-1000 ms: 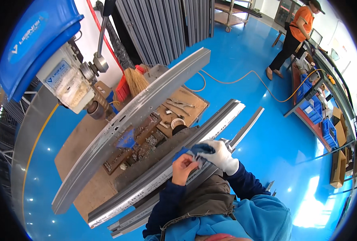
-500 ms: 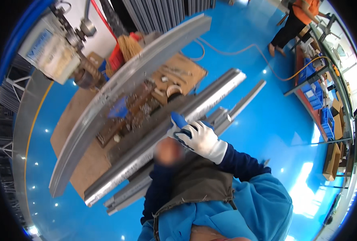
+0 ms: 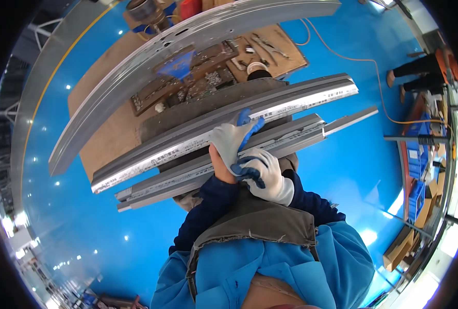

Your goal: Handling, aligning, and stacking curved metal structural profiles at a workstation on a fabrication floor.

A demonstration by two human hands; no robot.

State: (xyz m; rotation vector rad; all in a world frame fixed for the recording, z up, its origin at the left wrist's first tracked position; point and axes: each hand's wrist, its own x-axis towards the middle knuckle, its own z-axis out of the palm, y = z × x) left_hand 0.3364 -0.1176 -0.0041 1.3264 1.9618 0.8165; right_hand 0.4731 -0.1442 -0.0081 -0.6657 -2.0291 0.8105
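A white work glove [image 3: 222, 138] with blue-coated fingers is partly on my left hand [image 3: 230, 141], and bare skin shows at the wrist. The fingers of that hand are spread over the long metal profiles, holding nothing. My right hand [image 3: 266, 177], in a matching glove, has its fingers closed on the cuff edge of the left glove. Under the hands lie a grey and silver profile [image 3: 136, 171] with printed film and, nearer me, narrower profiles [image 3: 162, 186] side by side. Whether the left hand touches the profiles I cannot tell.
Beyond them, a long curved-looking profile [image 3: 105, 98] crosses above a bench [image 3: 97, 153] holding metal blocks [image 3: 156, 92], small parts and pliers [image 3: 270, 46]. An orange hose [image 3: 376, 77] runs over the blue floor. At right stand a rack with blue bins [image 3: 417, 154] and a person [image 3: 430, 67].
My view has turned, so the profiles lie flatter across it. The left glove sits further along the hand, its fingers now spread; my right hand has moved to its cuff.
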